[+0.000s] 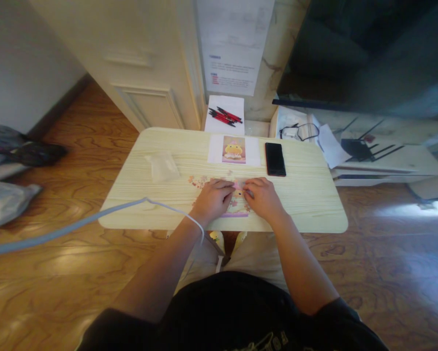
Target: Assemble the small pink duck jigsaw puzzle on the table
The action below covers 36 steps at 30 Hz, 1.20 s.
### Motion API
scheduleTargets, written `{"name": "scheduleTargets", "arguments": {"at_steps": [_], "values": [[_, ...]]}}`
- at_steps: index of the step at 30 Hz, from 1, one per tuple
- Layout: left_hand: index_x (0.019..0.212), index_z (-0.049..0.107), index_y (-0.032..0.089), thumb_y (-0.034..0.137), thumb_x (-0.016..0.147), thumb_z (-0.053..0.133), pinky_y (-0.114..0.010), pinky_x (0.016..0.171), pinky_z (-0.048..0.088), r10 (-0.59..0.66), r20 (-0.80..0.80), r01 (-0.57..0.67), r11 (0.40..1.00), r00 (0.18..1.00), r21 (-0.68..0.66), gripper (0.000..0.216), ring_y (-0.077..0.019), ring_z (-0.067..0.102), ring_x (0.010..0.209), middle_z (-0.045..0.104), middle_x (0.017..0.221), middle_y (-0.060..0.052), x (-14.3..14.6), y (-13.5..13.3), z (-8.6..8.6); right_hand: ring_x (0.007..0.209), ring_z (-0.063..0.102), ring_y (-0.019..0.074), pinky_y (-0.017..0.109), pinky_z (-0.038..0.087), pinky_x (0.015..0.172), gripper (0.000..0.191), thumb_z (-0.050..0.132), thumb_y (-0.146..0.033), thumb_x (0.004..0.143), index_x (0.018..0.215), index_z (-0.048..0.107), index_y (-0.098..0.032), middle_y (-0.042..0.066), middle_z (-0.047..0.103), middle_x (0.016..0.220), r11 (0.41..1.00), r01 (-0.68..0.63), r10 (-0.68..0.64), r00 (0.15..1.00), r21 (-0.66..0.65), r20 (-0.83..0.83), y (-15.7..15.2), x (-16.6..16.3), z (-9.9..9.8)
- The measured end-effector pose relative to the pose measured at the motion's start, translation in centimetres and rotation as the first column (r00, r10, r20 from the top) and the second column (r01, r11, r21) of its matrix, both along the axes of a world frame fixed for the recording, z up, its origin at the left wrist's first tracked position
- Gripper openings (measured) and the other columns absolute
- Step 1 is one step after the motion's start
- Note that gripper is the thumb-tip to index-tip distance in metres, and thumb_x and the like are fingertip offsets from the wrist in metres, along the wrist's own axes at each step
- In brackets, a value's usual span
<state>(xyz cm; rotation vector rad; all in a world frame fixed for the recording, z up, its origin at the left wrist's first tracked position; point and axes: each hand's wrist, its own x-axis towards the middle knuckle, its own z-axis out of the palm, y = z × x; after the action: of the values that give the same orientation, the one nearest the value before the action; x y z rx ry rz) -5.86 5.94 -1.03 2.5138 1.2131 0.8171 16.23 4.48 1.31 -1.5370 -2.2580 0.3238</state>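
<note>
Both my hands are over a partly assembled jigsaw puzzle near the table's front edge. My left hand has its fingers drawn together, their tips on the pink upper part of the puzzle. Facing it, my right hand is closed with its curled fingertips at the right side of the same pink part. A purple strip forms the puzzle's lower edge. Loose puzzle pieces lie scattered left of and behind my left hand. Some pieces are hidden beneath my hands.
Behind the puzzle lies a white sheet with a yellow character picture. A black phone lies to its right, a clear plastic bag to its left. Red pens rest beyond the table. A grey cable crosses over my left wrist.
</note>
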Motion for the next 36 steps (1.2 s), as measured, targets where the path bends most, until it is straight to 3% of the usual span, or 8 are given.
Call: {"name": "scheduleTargets", "arguments": {"at_steps": [3, 8, 15, 20, 25, 28, 32, 36], "values": [[0.114, 0.079, 0.024, 0.025, 0.098, 0.058, -0.047, 0.106, 0.053, 0.017, 0.018, -0.016, 1.0, 1.0, -0.02, 0.026, -0.0246, 0.067, 0.116, 0.077, 0.123, -0.005, -0.7, -0.2, 0.4, 0.12, 0.059, 0.0298, 0.047, 0.044, 0.108, 0.018, 0.066, -0.027, 0.097, 0.109, 0.078, -0.023, 0.008, 0.075, 0.124, 1.0, 0.013, -0.013, 1.0, 0.012, -0.009, 0.1, -0.2, 0.6], [0.11, 0.079, 0.024, 0.03, 0.097, 0.06, -0.046, 0.103, 0.052, 0.156, 0.008, -0.156, 0.988, 0.988, -0.011, 0.024, -0.0253, 0.067, 0.112, 0.077, 0.121, -0.004, -2.8, -0.8, 1.0, 0.115, 0.061, 0.0283, 0.043, 0.044, 0.107, 0.021, 0.059, -0.026, 0.1, 0.109, 0.077, -0.02, 0.01, 0.074, 0.118, 0.998, 0.056, -0.056, 0.998, -0.01, 0.029, 2.4, -1.8, 1.6], [0.11, 0.079, 0.026, 0.03, 0.097, 0.059, -0.045, 0.097, 0.051, 0.229, -0.063, -0.232, 0.972, 0.971, -0.044, 0.024, -0.0254, 0.066, 0.112, 0.077, 0.123, -0.003, -4.8, -2.1, 0.7, 0.111, 0.063, 0.0312, 0.043, 0.048, 0.103, 0.024, 0.061, -0.031, 0.098, 0.108, 0.076, -0.015, 0.018, 0.069, 0.117, 0.979, 0.197, -0.189, 0.975, -0.061, 0.114, 6.3, -5.7, 1.0], [0.111, 0.079, 0.029, 0.033, 0.1, 0.057, -0.046, 0.098, 0.049, 0.204, -0.093, -0.207, 0.978, 0.975, -0.03, 0.025, -0.0255, 0.064, 0.116, 0.076, 0.126, -0.001, -5.2, -2.7, 0.6, 0.109, 0.064, 0.0286, 0.041, 0.048, 0.104, 0.014, 0.067, -0.019, 0.089, 0.1, 0.074, -0.015, 0.016, 0.069, 0.114, 0.983, 0.159, -0.157, 0.987, -0.09, 0.039, 7.6, -6.4, 0.5], [0.109, 0.079, 0.028, 0.033, 0.1, 0.056, -0.05, 0.099, 0.048, 0.245, -0.137, -0.245, 0.969, 0.96, 0.01, 0.025, -0.0273, 0.062, 0.117, 0.076, 0.128, -0.001, -5.4, -2.6, 0.9, 0.087, 0.066, 0.0205, 0.034, 0.052, 0.088, 0.016, 0.064, -0.015, 0.087, 0.099, 0.073, -0.02, 0.004, 0.074, 0.092, 0.981, 0.073, -0.108, 0.975, -0.181, -0.193, 8.1, -5.5, 0.4], [0.118, 0.076, 0.027, 0.032, 0.1, 0.056, -0.051, 0.101, 0.048, 0.235, -0.129, -0.237, 0.972, 0.963, 0.0, 0.028, -0.0285, 0.061, 0.12, 0.073, 0.135, -0.002, -5.1, -2.3, 1.1, 0.084, 0.067, 0.0179, 0.031, 0.051, 0.085, 0.016, 0.064, -0.015, 0.087, 0.096, 0.076, -0.021, 0.001, 0.076, 0.091, 0.975, -0.004, -0.064, 0.954, -0.224, -0.294, 8.2, -4.6, 0.4], [0.13, 0.072, 0.027, 0.035, 0.1, 0.056, -0.054, 0.105, 0.046, 0.13, -0.112, -0.133, 0.991, 0.985, -0.02, 0.035, -0.0313, 0.057, 0.127, 0.068, 0.144, -0.002, -3.9, -1.6, 1.1, 0.085, 0.069, 0.0183, 0.031, 0.051, 0.082, 0.019, 0.064, -0.013, 0.087, 0.096, 0.078, -0.022, 0.001, 0.078, 0.092, 0.973, -0.064, -0.003, 0.958, -0.222, -0.286, 8.0, -3.6, 0.7], [0.13, 0.073, 0.028, 0.035, 0.1, 0.056, -0.058, 0.108, 0.044, 0.1, -0.118, -0.104, 0.994, 0.988, -0.023, 0.035, -0.0325, 0.057, 0.128, 0.068, 0.143, -0.003, -3.1, -1.3, 1.0, 0.089, 0.07, 0.019, 0.032, 0.052, 0.085, 0.022, 0.063, -0.012, 0.088, 0.099, 0.079, -0.022, 0.002, 0.079, 0.096, 0.976, -0.053, -0.002, 0.968, -0.213, -0.251, 7.7, -3.1, 1.3]]}}
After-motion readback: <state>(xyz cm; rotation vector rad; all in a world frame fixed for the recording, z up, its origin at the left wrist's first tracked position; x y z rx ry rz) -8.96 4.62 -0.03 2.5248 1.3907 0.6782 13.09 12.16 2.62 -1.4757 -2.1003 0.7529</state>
